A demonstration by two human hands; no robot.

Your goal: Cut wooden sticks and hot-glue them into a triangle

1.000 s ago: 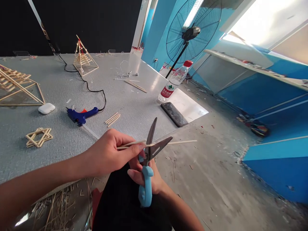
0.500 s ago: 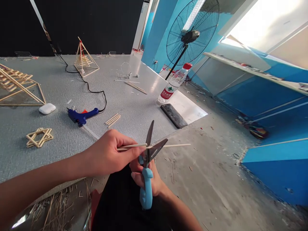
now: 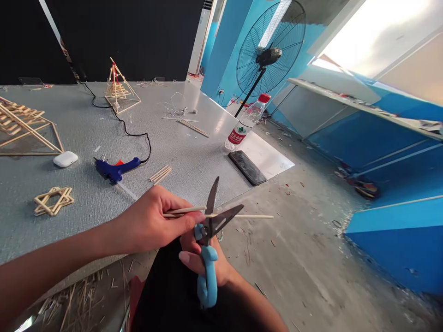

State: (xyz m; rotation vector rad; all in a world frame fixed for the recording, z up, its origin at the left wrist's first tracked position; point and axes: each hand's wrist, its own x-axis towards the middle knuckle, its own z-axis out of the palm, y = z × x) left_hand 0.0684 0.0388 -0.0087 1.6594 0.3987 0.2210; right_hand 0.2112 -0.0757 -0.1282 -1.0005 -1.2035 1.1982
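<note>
My left hand [image 3: 152, 223] pinches thin wooden sticks [image 3: 254, 216] that point to the right, past the table's edge. My right hand [image 3: 202, 260] grips the light blue handles of a pair of scissors [image 3: 209, 251]. The scissor blades stand apart, with the sticks lying between them close to the pivot. Both hands hover over my dark lap, just off the grey table [image 3: 86, 138].
On the table lie a blue glue gun [image 3: 116, 168] with a black cord, loose sticks [image 3: 160, 174], a stick star [image 3: 53, 200], a white earbud case [image 3: 65, 159], stick pyramids [image 3: 119, 87], a water bottle [image 3: 244, 124] and a dark phone [image 3: 246, 167]. A standing fan [image 3: 268, 50] is behind. Stick scraps litter the floor.
The sticks have slid left through the blades, so less sticks out to the right. Both hands and the scissors sank slightly in the view. The blades stay apart.
</note>
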